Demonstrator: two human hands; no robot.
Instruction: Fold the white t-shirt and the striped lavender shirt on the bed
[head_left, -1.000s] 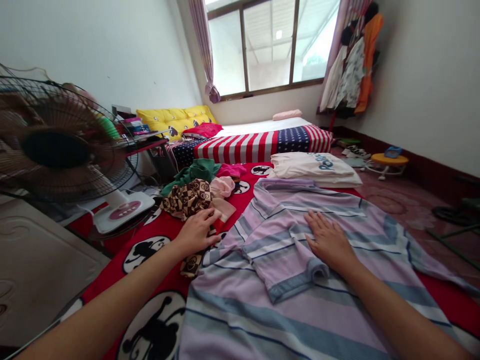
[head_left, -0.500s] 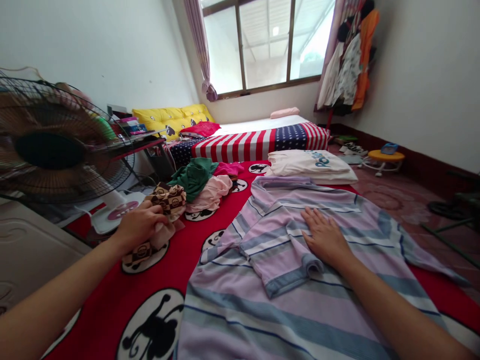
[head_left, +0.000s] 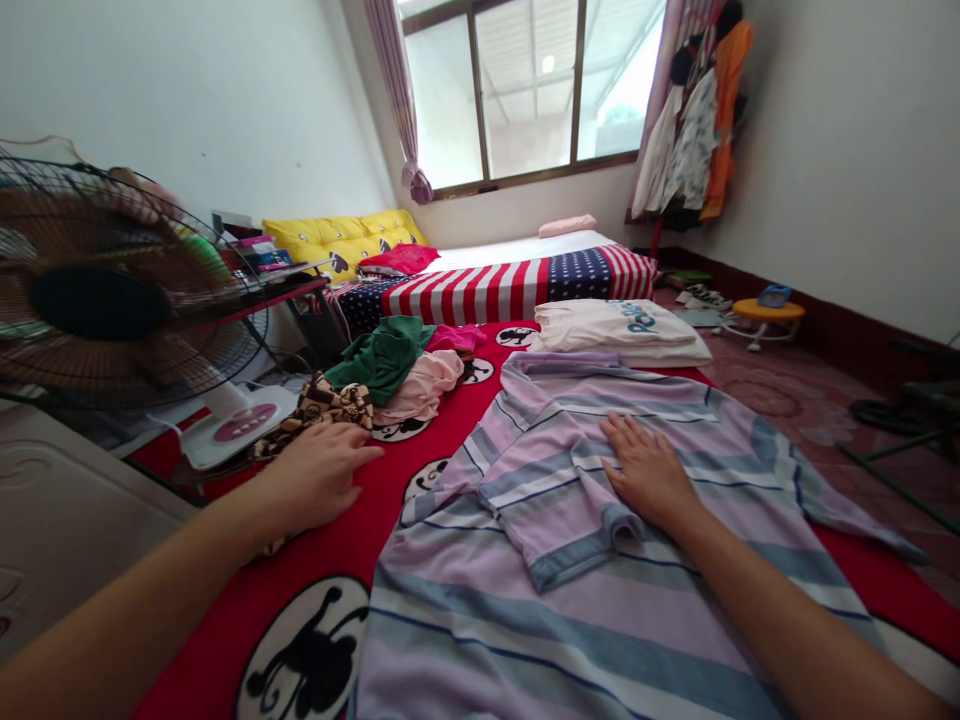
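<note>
A striped lilac, blue and white shirt (head_left: 517, 620) lies spread on the red patterned blanket (head_left: 405, 495), one short sleeve folded inward across its front. My right hand (head_left: 649, 470) rests flat on the shirt beside that sleeve, fingers outstretched. My left hand (head_left: 319, 475) hovers over the blanket to the left of the shirt, fingers apart and holding nothing. Just beyond it is a crumpled brown checked cloth (head_left: 341, 400), partly hidden by the hand. Next to that cloth lie a pink garment (head_left: 424, 385) and a green garment (head_left: 386, 355), both bunched up.
A folded white shirt with blue lettering (head_left: 630, 330) lies beyond the striped shirt. On the left stands a floor fan (head_left: 240, 425) near a pale panel (head_left: 67, 530). A bed with a flag-patterned cover (head_left: 480, 290) is at the back; a yellow stool (head_left: 765, 312) stands right.
My left hand has let go of the brown checked cloth and moved right, its fingers opening. The cloth now lies by the pile. My right hand stays on the shirt.
</note>
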